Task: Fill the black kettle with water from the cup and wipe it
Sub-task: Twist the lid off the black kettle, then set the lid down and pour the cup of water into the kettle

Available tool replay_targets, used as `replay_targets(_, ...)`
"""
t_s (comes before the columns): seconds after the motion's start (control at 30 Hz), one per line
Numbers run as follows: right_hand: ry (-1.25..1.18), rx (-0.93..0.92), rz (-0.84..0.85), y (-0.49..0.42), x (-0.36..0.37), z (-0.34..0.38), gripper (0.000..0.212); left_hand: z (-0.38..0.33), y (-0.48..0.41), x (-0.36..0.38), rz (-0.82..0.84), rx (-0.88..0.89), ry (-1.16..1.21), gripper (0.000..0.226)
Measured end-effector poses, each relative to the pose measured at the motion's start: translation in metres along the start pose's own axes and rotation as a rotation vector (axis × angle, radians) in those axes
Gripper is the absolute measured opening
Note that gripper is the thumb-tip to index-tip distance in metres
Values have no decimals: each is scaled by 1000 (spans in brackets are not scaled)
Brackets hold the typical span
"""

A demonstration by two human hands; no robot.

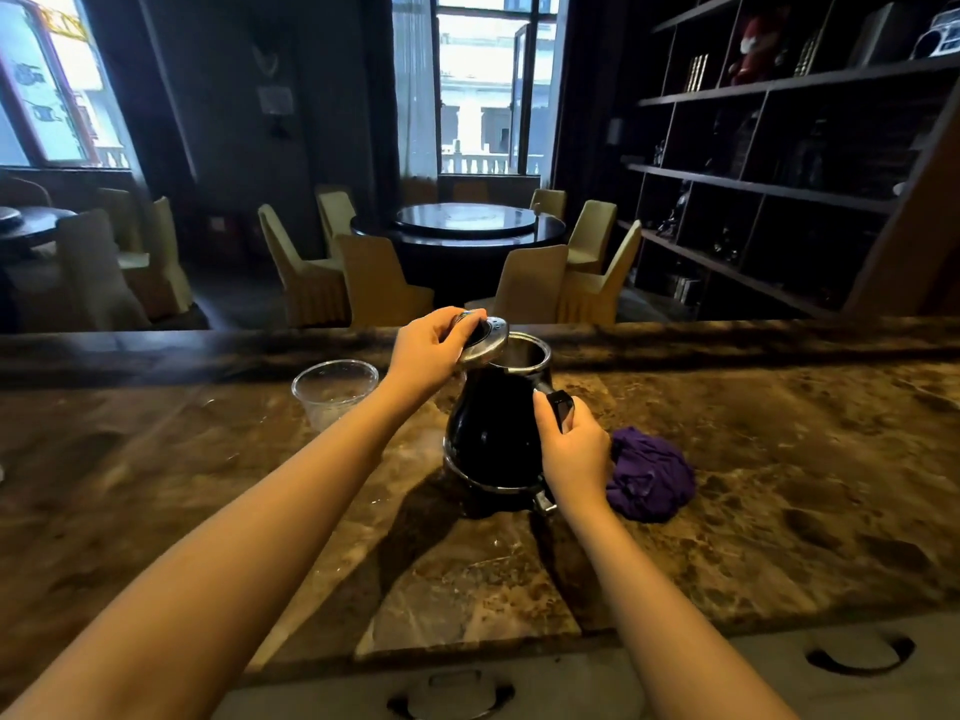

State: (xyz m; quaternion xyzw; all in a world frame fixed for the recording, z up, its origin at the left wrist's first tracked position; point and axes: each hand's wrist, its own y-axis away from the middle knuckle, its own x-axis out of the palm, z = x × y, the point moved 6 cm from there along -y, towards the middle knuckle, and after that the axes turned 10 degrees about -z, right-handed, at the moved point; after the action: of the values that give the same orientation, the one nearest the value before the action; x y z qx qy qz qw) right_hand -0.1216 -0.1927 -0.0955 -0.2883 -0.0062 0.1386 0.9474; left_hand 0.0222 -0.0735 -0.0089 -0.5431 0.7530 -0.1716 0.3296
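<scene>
The black kettle (493, 433) stands upright on the brown marble counter (753, 485), its round mouth uncovered. My left hand (431, 350) holds the silver lid (485, 340) tilted just left of and above the kettle's rim. My right hand (571, 449) is wrapped around the kettle's black handle on its right side. A clear plastic cup (335, 389) stands upright to the left of the kettle; I cannot tell how much water is in it. A crumpled purple cloth (652, 475) lies on the counter right of the kettle, beside my right hand.
A raised ledge (156, 350) runs along the counter's far edge, behind the cup and kettle. Drawer fronts with recessed pulls (857, 654) sit below the near edge. Beyond are a round dining table (462, 226) with covered chairs and dark shelving (779, 174) at right.
</scene>
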Motion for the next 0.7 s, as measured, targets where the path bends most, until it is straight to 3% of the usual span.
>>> replay_targets(0.33, 28, 18, -28, 0, -2, 4, 42, 104, 121, -57, 40, -238, -257, 23)
replay_targets(0.7, -41, 43, -34, -7, -4, 10, 42, 121, 151, -79, 52, -311, -324, 26)
